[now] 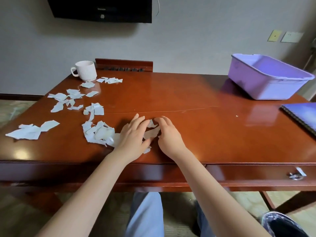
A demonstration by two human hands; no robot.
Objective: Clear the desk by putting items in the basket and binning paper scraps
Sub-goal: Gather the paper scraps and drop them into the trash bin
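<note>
Torn white paper scraps (pixel 71 98) lie scattered over the left half of the wooden desk (pixel 196 103). A denser heap of scraps (pixel 100 133) sits just left of my left hand (pixel 135 135). My left hand lies flat, fingers spread, on some scraps. My right hand (pixel 168 134) curves beside it, fingertips touching a few scraps (pixel 151 132) gathered between both hands. A purple plastic basket (pixel 266 77) stands empty at the far right. A white ribbed mug (pixel 85 70) sits at the far left. A blue spiral notebook (pixel 302 115) lies at the right edge.
A chair back (pixel 124 65) rises behind the desk's far edge. A drawer with a key (pixel 296 174) is under the desk front on the right. A black bin with a plastic liner (pixel 283 224) stands on the floor at lower right. My legs (pixel 145 214) are under the desk.
</note>
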